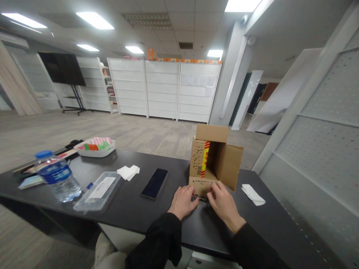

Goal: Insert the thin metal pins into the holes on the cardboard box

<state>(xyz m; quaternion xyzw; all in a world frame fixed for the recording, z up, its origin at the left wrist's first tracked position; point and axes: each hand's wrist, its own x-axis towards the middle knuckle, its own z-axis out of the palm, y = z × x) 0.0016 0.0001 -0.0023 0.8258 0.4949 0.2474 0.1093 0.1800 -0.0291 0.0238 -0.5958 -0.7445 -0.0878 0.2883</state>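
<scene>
A brown cardboard box (234, 164) stands on the dark table, its open side facing me. Rows of small holes run through its lower front flap and left flap, and red-and-yellow tape marks the left one. My left hand (183, 201) is closed at the left corner of the lower flap, fingers curled against the cardboard. At the flap's right part, my right hand (221, 201) is closed in a pinch; whatever lies between its fingertips is hidden. A thin, dark, shiny object (202, 198) shows along the flap's near edge between both hands, too small to name.
Left of my hands lie a phone (155, 183), folded white tissues (128, 172), a clear plastic case (98, 192) and a water bottle (57, 177). A white basket (97, 151) of colourful packets sits farther back. Another tissue (253, 194) lies right, near a perforated panel (316, 149).
</scene>
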